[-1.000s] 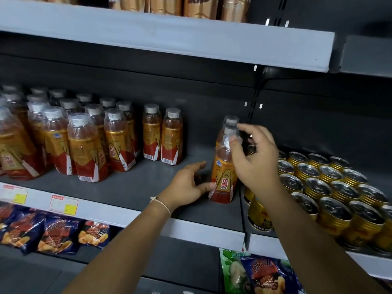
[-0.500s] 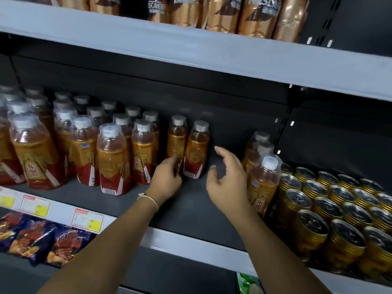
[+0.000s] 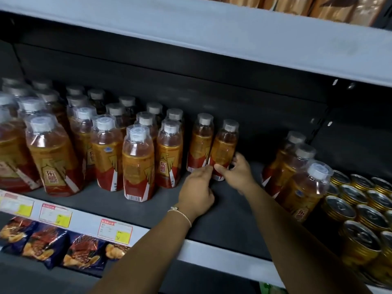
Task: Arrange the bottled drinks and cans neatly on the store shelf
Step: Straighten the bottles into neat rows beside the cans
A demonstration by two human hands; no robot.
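Two amber drink bottles with red-gold labels stand side by side at the middle of the dark shelf [image 3: 222, 219]. My left hand [image 3: 196, 190] curls its fingers against the base of the left bottle [image 3: 200, 143]. My right hand [image 3: 238, 174] grips the base of the right bottle [image 3: 225, 145], thumb in front and fingers behind. A large group of the same bottles [image 3: 89, 145] fills the shelf's left side in rows. Three more bottles [image 3: 301, 175] stand in a line at the right, next to several gold cans [image 3: 360, 211].
A grey upper shelf [image 3: 212, 35] hangs close overhead with brown packs on it. Price tags [image 3: 115, 231] line the front edge. Snack bags [image 3: 42, 240] sit on the lower shelf. Bare shelf floor lies between the pair and the right-hand bottles.
Both hands left the bottle at the right and moved left to the pair of bottles in the middle, now closing on their bases. The view shifted left and closer.
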